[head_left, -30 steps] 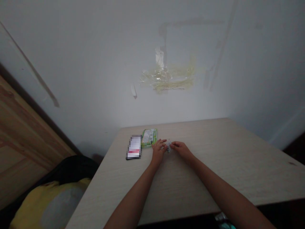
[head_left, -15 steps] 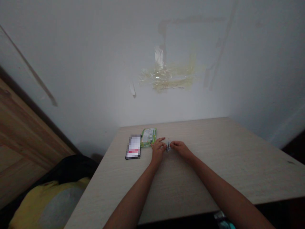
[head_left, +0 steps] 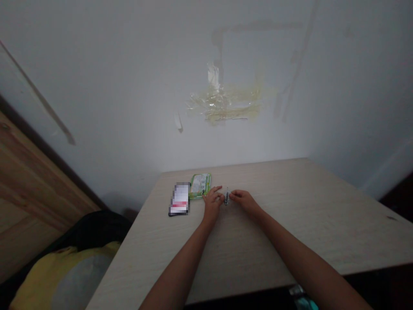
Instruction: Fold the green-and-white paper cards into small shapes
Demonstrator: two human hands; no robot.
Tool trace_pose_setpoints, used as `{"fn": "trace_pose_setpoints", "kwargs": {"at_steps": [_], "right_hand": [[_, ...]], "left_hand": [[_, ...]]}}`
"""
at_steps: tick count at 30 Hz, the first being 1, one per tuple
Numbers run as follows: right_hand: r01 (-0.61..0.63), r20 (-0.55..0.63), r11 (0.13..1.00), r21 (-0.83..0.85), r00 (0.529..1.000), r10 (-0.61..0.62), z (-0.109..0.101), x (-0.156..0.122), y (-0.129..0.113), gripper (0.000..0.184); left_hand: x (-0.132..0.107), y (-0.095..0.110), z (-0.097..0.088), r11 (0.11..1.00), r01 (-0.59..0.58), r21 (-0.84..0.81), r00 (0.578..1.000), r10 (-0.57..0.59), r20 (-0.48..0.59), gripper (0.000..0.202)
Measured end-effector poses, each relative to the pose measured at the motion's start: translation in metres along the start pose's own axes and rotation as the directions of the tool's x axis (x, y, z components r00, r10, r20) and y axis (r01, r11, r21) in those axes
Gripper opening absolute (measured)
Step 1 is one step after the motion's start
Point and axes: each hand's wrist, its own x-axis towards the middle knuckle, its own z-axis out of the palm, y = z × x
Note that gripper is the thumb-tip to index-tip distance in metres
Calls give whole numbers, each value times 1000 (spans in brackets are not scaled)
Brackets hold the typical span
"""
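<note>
Between my two hands, just above or on the table, stands a small silvery strip with dark ribs (head_left: pixel 226 198), perhaps a blister pack; it is too small to be sure. My right hand (head_left: pixel 243 199) pinches its right side with thumb and forefinger. At its left side is my left hand (head_left: pixel 213 202), with the thumb and a finger closed at the strip's edge and another finger stretched out. Just beyond the left hand lies a green and white packet (head_left: pixel 200 185), partly covered by that hand. Left of it is a phone (head_left: pixel 180 199) with a blurred, lit screen.
The pale wooden table (head_left: pixel 284 232) meets a wall (head_left: pixel 135 107) with peeling clear tape (head_left: pixel 222 105). At lower left sit a yellow and grey cushion-like thing (head_left: pixel 64 275) and dark cloth (head_left: pixel 93 228), beside a wooden panel (head_left: pixel 26 181).
The whole view has shifted slightly. My hands keep nearly the same pose around the strip, which seems turned a little; the packet and phone stay put.
</note>
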Motion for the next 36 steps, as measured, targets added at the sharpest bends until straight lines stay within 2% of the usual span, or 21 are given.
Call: {"fn": "trace_pose_setpoints", "kwargs": {"at_steps": [5, 12, 19, 22, 25, 30, 36], "right_hand": [[-30, -15, 998, -63, 999, 29, -1, 1, 0, 44], [-37, 27, 999, -26, 999, 38, -1, -1, -3, 44], [-29, 41, 1000, -11, 999, 29, -2, 0, 0, 42], [-33, 28, 998, -53, 999, 34, -5, 1, 3, 42], [26, -24, 993, -115, 999, -29, -9, 1, 5, 38], [70, -121, 994, -81, 990, -79, -12, 3, 9, 39], [142, -111, 940, -310, 977, -184, -13, 1, 11, 26]], "left_hand": [[2, -1, 0, 999, 11, -39, 1000, -11, -7, 18], [1, 2, -1, 999, 15, -41, 1000, -15, 7, 23], [1, 4, 1, 999, 23, 24, 1000, -23, 12, 23], [1, 3, 1, 997, 7, 71, 1000, -6, -18, 18], [-1, 3, -1, 985, -56, 164, 995, 68, -68, 10], [-2, 3, -5, 943, -129, 306, 985, 157, -70, 5], [-5, 3, -4, 912, -172, 372, 981, 194, -21, 3]]}}
